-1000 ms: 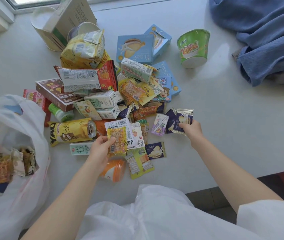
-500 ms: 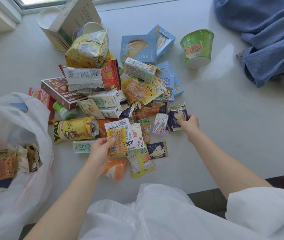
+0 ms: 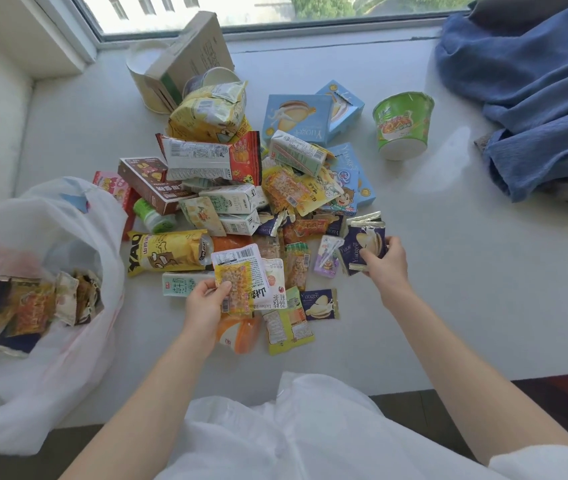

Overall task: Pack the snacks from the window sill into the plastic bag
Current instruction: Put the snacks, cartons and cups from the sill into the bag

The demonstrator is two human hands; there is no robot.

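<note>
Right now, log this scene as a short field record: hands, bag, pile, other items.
left hand: holds a small stack of flat snack packets
right hand: holds dark blue foil packets
plastic bag: open at left, several packets already inside
snack pile: boxes, cartons and pouches heaped on the window sill
green noodle cup: stands apart, right of the pile
blue cloth: far right

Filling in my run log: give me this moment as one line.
left hand: holds yellow snack packets | right hand: grips dark blue packets | plastic bag: open, partly filled
</note>
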